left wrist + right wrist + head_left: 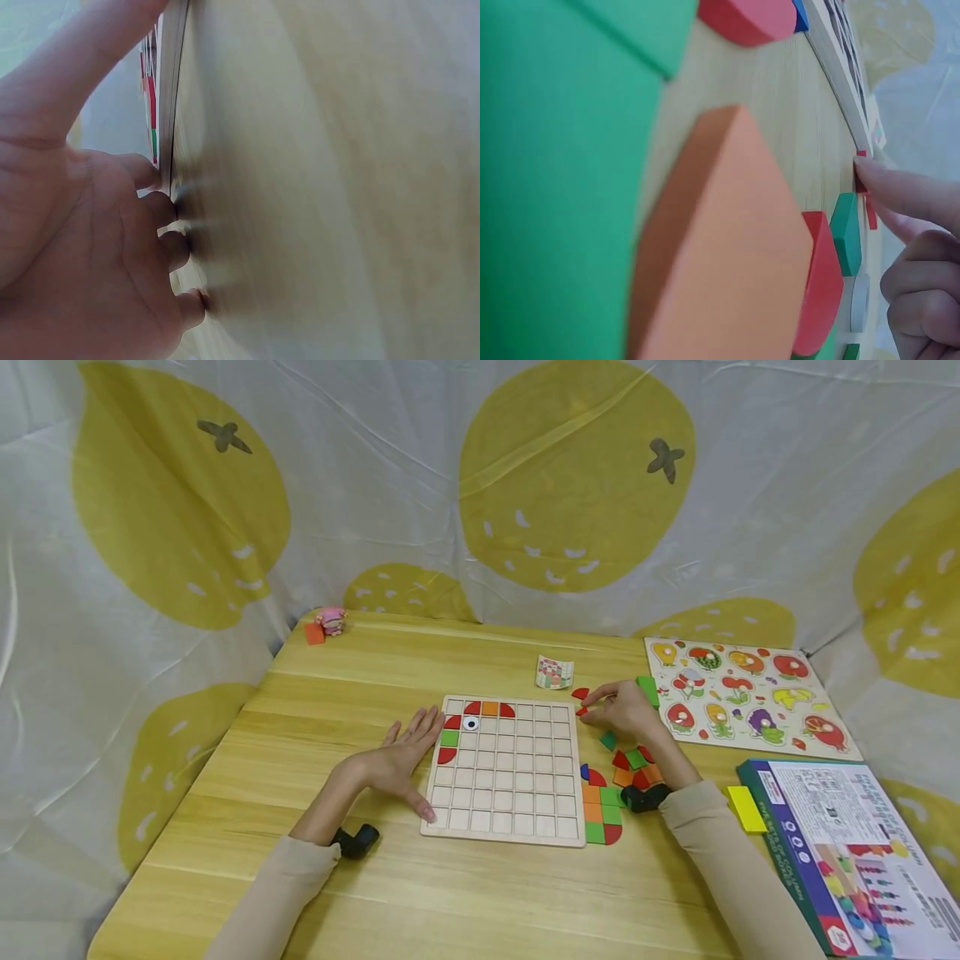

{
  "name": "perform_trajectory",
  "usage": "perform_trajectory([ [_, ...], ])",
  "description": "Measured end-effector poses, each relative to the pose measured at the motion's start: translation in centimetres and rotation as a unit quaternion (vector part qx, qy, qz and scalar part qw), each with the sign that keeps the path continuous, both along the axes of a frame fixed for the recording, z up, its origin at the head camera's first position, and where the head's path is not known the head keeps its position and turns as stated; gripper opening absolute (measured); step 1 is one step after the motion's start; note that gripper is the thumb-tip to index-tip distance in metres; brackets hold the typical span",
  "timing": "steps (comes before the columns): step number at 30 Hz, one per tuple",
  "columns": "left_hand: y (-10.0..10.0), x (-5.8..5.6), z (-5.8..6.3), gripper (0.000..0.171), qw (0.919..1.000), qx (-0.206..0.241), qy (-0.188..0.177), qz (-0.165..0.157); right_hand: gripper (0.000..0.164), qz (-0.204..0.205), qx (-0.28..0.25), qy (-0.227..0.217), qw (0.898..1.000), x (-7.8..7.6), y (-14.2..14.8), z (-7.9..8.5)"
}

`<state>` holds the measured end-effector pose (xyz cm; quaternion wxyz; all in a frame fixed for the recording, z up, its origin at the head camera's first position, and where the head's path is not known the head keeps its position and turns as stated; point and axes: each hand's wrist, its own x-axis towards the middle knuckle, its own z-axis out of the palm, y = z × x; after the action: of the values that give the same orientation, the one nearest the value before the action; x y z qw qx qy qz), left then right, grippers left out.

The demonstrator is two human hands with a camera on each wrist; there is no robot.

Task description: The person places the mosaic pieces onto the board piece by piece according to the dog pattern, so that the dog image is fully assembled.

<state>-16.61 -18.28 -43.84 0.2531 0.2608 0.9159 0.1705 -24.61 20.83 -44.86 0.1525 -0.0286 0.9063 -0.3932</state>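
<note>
A wooden grid board (487,793) lies on the table, its upper left cells holding several red, orange and green pieces and a white tile with an eye-like dot (470,723). Along its left edge my left hand (393,764) is spread, fingers near the upper side and thumb at the lower corner. The left wrist view shows the fingertips (174,251) down on the tabletop beside the board. My right hand (626,710) pinches a small red block (861,171) between thumb and finger, just right of the board. Another red piece (581,693) lies above it.
Loose blocks (636,760) lie under the right wrist. A joined group of coloured blocks (602,817) touches the board's right side. Further right are a fruit puzzle board (750,702), a yellow block (746,810) and a box (855,860). A pattern card (554,672) lies behind the board.
</note>
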Motion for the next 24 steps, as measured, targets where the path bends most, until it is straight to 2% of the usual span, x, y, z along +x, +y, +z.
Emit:
perform_trajectory([
  [6, -0.1, 0.0, 0.0, 0.147, 1.0000, -0.002, 0.000, 0.000, 0.023, 0.011, 0.010, 0.010, 1.000, 0.0, -0.2, 0.2],
  [11, -0.1, 0.0, 0.1, 0.147, 1.0000, -0.001, 0.002, -0.002, 0.024, 0.008, 0.013, 0.030, 0.999, 0.1, -1.5, 1.1],
  [14, -0.1, 0.0, 0.1, 0.146, 1.0000, 0.000, 0.004, -0.002, 0.021, 0.013, -0.002, 0.031, 0.999, 0.4, -3.4, 1.9],
  [17, 0.0, 0.1, 0.1, 0.146, 1.0000, 0.001, 0.001, -0.001, 0.018, 0.023, -0.025, 0.013, 0.999, 1.0, -6.3, 2.3],
  [21, 0.0, 0.2, 0.1, 0.146, 1.0000, 0.003, -0.002, -0.001, 0.017, 0.030, -0.041, -0.010, 0.999, 1.7, -10.2, 2.3],
  [24, 0.0, 0.2, 0.1, 0.146, 1.0000, 0.005, 0.000, -0.002, 0.016, 0.032, -0.040, -0.010, 0.999, 1.9, -12.5, 1.9],
])
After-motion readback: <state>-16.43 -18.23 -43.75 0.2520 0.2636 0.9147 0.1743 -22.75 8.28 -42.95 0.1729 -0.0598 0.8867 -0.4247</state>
